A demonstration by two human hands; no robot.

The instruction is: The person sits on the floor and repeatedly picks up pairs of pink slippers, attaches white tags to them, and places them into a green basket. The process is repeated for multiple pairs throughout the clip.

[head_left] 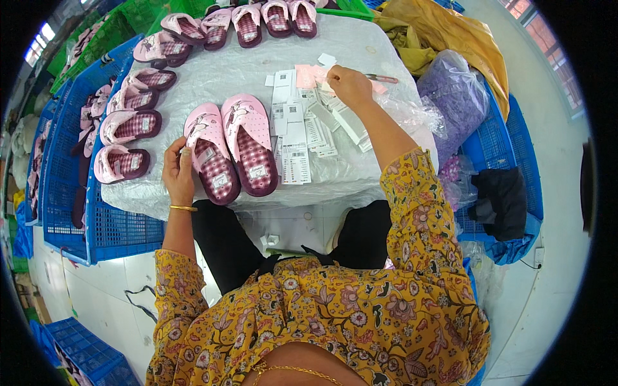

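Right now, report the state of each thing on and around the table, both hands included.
Near slipper pair, soles down, side by side
Left hand, at the pair's left edge
Right hand, curled, back upward
White labels, spread out, overlapping
Pink slips, loose
Plastic sheet, wrinkled
Yellow cloth, crumpled
Clear bag, filled with purple material

Table (pixel 212 74) (plastic-covered) — slippers (pixel 247 122), labels (pixel 296 168)

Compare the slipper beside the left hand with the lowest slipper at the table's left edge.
The near slipper points its toe away from the person; the edge slipper points left.
The near slipper has the left hand at its side; the edge slipper has none.
Both have pink uppers and checked insoles.
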